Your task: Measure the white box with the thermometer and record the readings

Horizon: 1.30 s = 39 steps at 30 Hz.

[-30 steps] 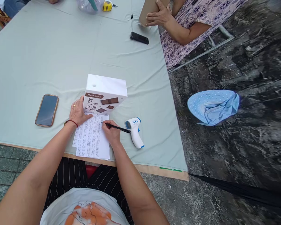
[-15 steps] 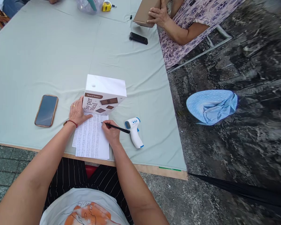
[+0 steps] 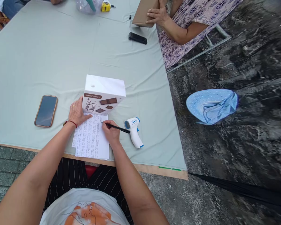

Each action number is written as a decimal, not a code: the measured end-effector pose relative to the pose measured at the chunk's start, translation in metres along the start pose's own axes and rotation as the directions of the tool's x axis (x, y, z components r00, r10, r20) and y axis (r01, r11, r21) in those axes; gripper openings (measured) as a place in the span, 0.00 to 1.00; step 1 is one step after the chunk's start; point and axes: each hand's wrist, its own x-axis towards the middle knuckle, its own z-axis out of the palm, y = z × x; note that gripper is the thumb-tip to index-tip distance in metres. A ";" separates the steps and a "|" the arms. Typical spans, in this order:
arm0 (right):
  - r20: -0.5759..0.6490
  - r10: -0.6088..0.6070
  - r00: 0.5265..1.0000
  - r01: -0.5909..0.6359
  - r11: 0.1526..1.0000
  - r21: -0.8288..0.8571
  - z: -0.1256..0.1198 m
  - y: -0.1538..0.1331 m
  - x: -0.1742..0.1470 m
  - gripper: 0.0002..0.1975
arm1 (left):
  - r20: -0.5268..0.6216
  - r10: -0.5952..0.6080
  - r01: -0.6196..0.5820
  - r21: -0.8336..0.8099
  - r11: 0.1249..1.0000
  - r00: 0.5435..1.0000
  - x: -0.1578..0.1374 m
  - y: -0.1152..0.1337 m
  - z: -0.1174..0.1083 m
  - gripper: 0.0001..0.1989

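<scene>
My right hand [image 3: 111, 132] is closed round a black pen [image 3: 119, 127], its tip at the sheets of paper [image 3: 91, 137] covered in dense rows of small handwriting. My left hand [image 3: 77, 113] rests at the left side of a white "NutriMotion Super Meal" box [image 3: 105, 84]. Its thumb is stretched across the top of the paper and apart from the fingers, whose tips are partly hidden by the box. The box stands on the table and covers the upper end of the sheets. A white and blue infrared thermometer [image 3: 135, 137] lies right beside the pen's far end.
A smartphone [image 3: 46, 111] lies left on the cloth-covered table [image 3: 49, 56]. Farther off are a black object [image 3: 138, 38], a yellow tape measure [image 3: 105, 7] and a plastic bag [image 3: 85, 6]. Another person's hand [image 3: 159, 15] holds a cardboard box [image 3: 144, 14]. A blue hat [image 3: 212, 106] lies right.
The view has shifted very slightly. My hands, the pen and the white box stay almost still.
</scene>
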 end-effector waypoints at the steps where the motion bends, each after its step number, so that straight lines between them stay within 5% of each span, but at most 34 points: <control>1: -0.006 0.000 1.000 0.000 1.000 0.001 0.000 0.000 0.000 0.07 | 0.000 0.001 -0.001 0.000 1.000 1.000 0.000 0.000 0.000 0.54; 32: -0.027 -0.028 0.999 0.028 0.999 -0.025 0.001 0.006 0.000 0.06 | 0.011 -0.002 0.002 0.003 1.000 1.000 0.000 0.003 -0.002 0.52; 36: -0.078 -0.104 0.991 0.099 0.993 -0.065 0.002 0.007 -0.001 0.06 | -0.006 0.018 -0.018 -0.025 1.000 1.000 0.001 0.000 0.000 0.48; 39: -0.073 -0.286 0.955 0.272 0.948 -0.164 -0.010 0.009 0.001 0.08 | -0.037 0.029 -0.032 -0.090 0.995 0.999 -0.001 -0.005 -0.007 0.46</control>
